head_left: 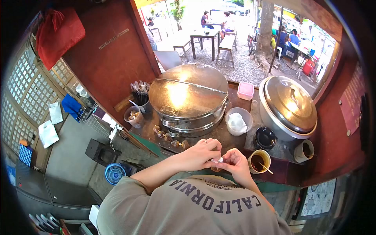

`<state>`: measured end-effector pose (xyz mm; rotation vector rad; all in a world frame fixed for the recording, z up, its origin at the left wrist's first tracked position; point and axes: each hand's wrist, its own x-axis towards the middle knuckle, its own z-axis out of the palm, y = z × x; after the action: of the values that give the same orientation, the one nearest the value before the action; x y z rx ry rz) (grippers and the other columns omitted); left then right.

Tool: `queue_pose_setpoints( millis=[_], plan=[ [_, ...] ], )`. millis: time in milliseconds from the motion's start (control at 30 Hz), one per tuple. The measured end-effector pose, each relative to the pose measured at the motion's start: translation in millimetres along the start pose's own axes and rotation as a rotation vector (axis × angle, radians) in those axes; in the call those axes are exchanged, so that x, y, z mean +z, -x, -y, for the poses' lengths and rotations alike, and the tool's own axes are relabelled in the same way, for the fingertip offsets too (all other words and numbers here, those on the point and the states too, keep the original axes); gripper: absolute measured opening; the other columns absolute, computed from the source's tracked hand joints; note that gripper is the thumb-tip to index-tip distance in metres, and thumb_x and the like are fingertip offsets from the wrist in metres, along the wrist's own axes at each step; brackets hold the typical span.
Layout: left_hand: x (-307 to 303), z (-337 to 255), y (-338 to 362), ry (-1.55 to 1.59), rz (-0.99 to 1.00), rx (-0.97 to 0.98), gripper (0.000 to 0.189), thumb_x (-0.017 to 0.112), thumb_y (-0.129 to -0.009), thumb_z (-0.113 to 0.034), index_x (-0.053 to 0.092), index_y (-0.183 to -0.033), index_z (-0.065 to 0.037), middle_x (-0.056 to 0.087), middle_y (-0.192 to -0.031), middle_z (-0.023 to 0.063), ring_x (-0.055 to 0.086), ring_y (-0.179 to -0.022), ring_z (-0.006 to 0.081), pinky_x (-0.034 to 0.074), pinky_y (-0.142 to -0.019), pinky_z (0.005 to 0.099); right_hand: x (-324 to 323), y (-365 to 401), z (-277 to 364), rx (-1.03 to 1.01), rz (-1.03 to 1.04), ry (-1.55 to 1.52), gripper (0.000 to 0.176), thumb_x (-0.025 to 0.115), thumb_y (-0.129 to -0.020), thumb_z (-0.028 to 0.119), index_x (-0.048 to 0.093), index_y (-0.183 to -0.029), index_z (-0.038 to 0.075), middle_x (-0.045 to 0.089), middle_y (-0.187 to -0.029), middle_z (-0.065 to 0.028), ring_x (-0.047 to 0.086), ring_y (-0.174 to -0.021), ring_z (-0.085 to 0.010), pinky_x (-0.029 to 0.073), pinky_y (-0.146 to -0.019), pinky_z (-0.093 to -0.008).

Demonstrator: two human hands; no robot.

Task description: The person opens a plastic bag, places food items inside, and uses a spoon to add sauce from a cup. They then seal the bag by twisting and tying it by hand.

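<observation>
Close to my chest, both hands pinch the gathered top of a small clear plastic bag (216, 169) with something brown in it. My left hand (206, 152) is closed on it from the left, and my right hand (236, 161) from the right. Fingers hide most of the bag. Several small knotted bags of brown sauce (179, 144) lie on the counter beyond my left wrist. Just right of my right hand stands a cup of brown sauce (258, 160) with a spoon in it. A clear tub (237, 122) holding white plastic sits farther back.
A large round metal steamer (188, 98) covers the counter's middle. A big lidded pot (290, 105) stands at the right, near black bowls (264, 138) and another cup (304, 151). At the left are a tub (134, 116) and a utensil holder (141, 96). People sit outside.
</observation>
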<state>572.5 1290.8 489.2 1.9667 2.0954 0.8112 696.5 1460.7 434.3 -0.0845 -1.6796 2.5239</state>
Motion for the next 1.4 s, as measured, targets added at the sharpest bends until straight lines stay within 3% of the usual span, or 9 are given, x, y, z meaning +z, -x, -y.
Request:
queue_pose_setpoints(
  millis=[267,400,533,667,767,900,1033,1200,1400],
  plan=[
    [-2.6,4.3,0.8,0.209,0.051,0.005,0.025,0.070,-0.085,-0.029,0.054,-0.085,-0.010,0.048,-0.109,0.0074,0.047,-0.111,0.0303,0.037,-0.096,0.0430,-13.4,-0.2,0.9,-0.004,0.123,-0.283,0.032,0.070,-0.083,0.000,0.049,-0.105,0.011,0.060,-0.087,-0.0025,0.059,-0.080,-0.0095,0.049,-0.070,-0.0259],
    [0.8,11.0,3.2,0.236,0.075,-0.014,0.024,0.068,-0.086,-0.028,0.054,-0.085,-0.009,0.049,-0.107,0.0080,0.048,-0.107,0.0285,0.038,-0.094,0.0406,-5.0,1.3,9.8,-0.015,0.083,0.570,0.027,0.067,-0.086,0.004,0.056,-0.111,0.003,0.059,-0.085,-0.0028,0.058,-0.078,-0.0109,0.046,-0.066,-0.0262],
    [1.7,17.0,4.7,0.256,0.058,-0.024,0.023,0.068,-0.087,-0.026,0.054,-0.085,-0.007,0.049,-0.106,0.0084,0.049,-0.104,0.0272,0.039,-0.092,0.0389,-1.2,0.2,16.4,-0.188,-0.028,0.783,0.010,0.064,-0.086,0.003,0.066,-0.095,0.000,0.061,-0.088,-0.0066,0.061,-0.078,-0.0191,0.049,-0.070,-0.0298],
    [5.9,19.8,3.4,0.301,0.023,-0.037,0.021,0.068,-0.086,-0.022,0.053,-0.084,-0.006,0.049,-0.105,0.0090,0.049,-0.103,0.0273,0.040,-0.091,0.0372,-2.5,-5.4,11.2,-0.281,0.034,0.662,0.016,0.069,-0.081,0.004,0.065,-0.096,0.000,0.063,-0.095,-0.0098,0.062,-0.085,-0.0207,0.050,-0.075,-0.0300],
    [8.1,23.8,-0.8,0.248,0.014,-0.019,0.021,0.068,-0.086,-0.021,0.053,-0.084,-0.006,0.050,-0.105,0.0093,0.050,-0.104,0.0271,0.040,-0.091,0.0362,-3.8,-8.5,22.5,-0.385,0.061,0.919,0.016,0.074,-0.077,0.007,0.067,-0.090,0.002,0.065,-0.088,-0.0092,0.062,-0.081,-0.0220,0.050,-0.072,-0.0319],
    [3.1,24.6,-4.4,0.432,0.026,-0.083,0.023,0.065,-0.089,-0.025,0.053,-0.088,-0.005,0.050,-0.105,0.0106,0.050,-0.104,0.0261,0.040,-0.092,0.0360,-11.0,-7.9,17.4,-0.030,-0.179,0.396,0.011,0.070,-0.084,0.009,0.066,-0.092,0.002,0.067,-0.090,-0.0025,0.060,-0.078,-0.0093,0.047,-0.068,-0.0240],
    [4.3,27.5,-10.8,0.589,0.007,-0.087,0.024,0.065,-0.090,-0.025,0.053,-0.086,-0.005,0.050,-0.107,0.0092,0.051,-0.105,0.0223,0.039,-0.094,0.0342,-5.9,-11.8,5.7,-0.079,-0.199,-0.170,0.014,0.066,-0.090,0.012,0.065,-0.097,0.000,0.065,-0.091,-0.0017,0.058,-0.082,-0.0057,0.046,-0.075,-0.0218],
    [13.6,33.1,-16.2,0.929,-0.050,-0.113,0.021,0.070,-0.084,-0.014,0.054,-0.075,-0.004,0.057,-0.105,0.0065,0.055,-0.097,0.0155,0.043,-0.088,0.0297,-1.9,-8.3,3.6,-0.303,-0.294,0.346,0.015,0.071,-0.083,0.002,0.067,-0.097,-0.002,0.058,-0.088,-0.0015,0.052,-0.077,-0.0074,0.042,-0.071,-0.0204],
    [46.0,47.4,-21.8,1.417,-0.072,-0.268,0.017,0.072,-0.081,-0.006,0.056,-0.076,-0.005,0.062,-0.090,0.0013,0.057,-0.082,0.0079,0.045,-0.074,0.0229,-3.2,-8.7,3.4,-0.294,-0.274,0.292,0.017,0.071,-0.082,0.002,0.069,-0.098,-0.002,0.057,-0.090,-0.0012,0.051,-0.077,-0.0071,0.042,-0.069,-0.0205]
  ],
)
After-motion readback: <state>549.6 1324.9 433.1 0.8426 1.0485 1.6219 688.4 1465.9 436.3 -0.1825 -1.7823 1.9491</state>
